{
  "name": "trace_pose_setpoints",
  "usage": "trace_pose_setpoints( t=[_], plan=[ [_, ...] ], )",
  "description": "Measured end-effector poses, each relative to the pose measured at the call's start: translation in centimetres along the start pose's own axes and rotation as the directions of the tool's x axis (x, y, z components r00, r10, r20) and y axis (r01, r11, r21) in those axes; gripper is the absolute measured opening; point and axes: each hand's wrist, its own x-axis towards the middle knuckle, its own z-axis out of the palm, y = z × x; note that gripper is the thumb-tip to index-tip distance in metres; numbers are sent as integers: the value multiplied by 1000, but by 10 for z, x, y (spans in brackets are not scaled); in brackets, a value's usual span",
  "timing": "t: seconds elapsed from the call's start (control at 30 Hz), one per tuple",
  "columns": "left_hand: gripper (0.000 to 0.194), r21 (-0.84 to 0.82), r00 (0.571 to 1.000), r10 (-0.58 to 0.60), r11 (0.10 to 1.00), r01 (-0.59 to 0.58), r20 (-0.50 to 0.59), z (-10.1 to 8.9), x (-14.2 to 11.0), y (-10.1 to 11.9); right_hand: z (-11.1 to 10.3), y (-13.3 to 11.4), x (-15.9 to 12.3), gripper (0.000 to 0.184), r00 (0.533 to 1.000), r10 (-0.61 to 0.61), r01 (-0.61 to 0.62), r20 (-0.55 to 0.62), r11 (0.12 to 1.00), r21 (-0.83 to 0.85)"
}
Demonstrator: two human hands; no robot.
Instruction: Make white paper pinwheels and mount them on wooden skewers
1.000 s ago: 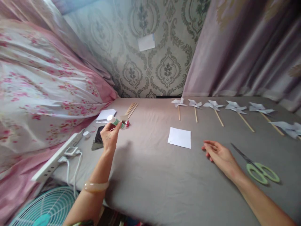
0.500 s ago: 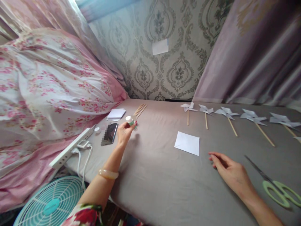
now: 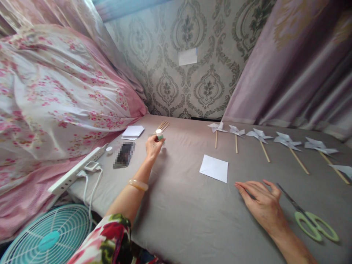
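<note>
My left hand (image 3: 154, 146) is closed around a small glue stick (image 3: 159, 135) with a white cap, held upright near the far left of the table. Just behind it lie several wooden sticks (image 3: 165, 126). A square sheet of white paper (image 3: 214, 168) with a crease at one corner rests flat in the middle. To the right of that paper, my right hand (image 3: 261, 203) hovers low with its fingers extended and nothing in them. Green-handled scissors (image 3: 308, 218) lie beside it, their blade tip close to my fingers.
Several white paper pinwheels (image 3: 287, 141) on sticks line the far right. At left are stacked paper squares (image 3: 133, 132), a phone (image 3: 124, 156), a round white cap (image 3: 109, 150), and a power strip (image 3: 77, 170) with cables. A turquoise fan (image 3: 49, 238) stands below the table edge.
My left hand has moved away to the far side with the glue stick, toward the wooden sticks. The small red item there is now hidden. My right hand's fingers have spread slightly.
</note>
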Motion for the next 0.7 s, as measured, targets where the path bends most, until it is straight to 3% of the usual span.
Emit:
trace_pose_setpoints(
  t=[0.17,0.7],
  plan=[
    [27,110,1000,9,994,-8,-14,7,-3,-3,0,1,0,31,1000,3,-3,-5,1000,3],
    [22,183,998,49,982,-40,-41,13,-7,-10,4,-1,-1,30,1000,-2,2,2,1000,-19]
  ],
)
